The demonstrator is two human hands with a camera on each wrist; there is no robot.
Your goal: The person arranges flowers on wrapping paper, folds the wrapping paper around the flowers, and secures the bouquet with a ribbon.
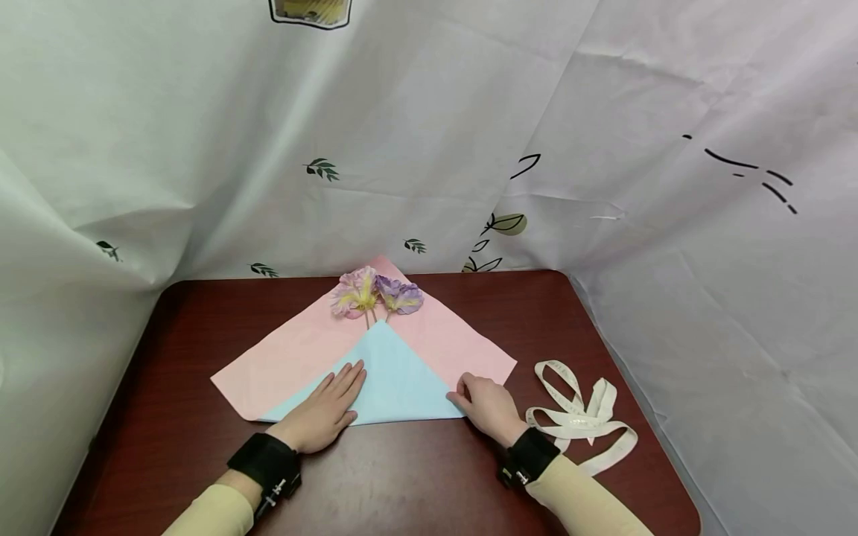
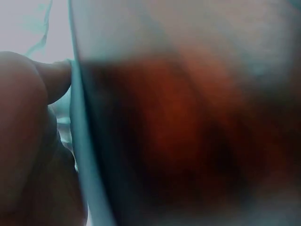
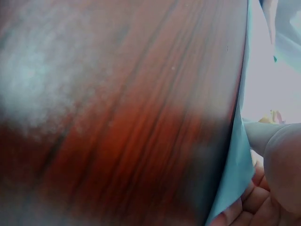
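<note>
A sheet of wrapping paper, pink (image 1: 288, 365) on one face and light blue (image 1: 395, 372) on the other, lies on the table with its near part folded up into a blue triangle. My left hand (image 1: 325, 409) rests on the left of this triangle, fingers straight and spread. At the right end of the fold, my right hand (image 1: 489, 406) pinches the paper with curled fingers. The right wrist view shows the paper's blue edge (image 3: 235, 174) by the thumb and fingers. Two artificial flowers, one pink and yellow (image 1: 355, 292), one purple (image 1: 400, 295), lie above the triangle's tip, their lower stems hidden.
A loosely looped cream ribbon (image 1: 579, 426) with faint print lies right of the paper. The dark red-brown table (image 1: 415, 476) has rounded corners. White printed cloth (image 1: 415, 134) hangs behind it and along the sides.
</note>
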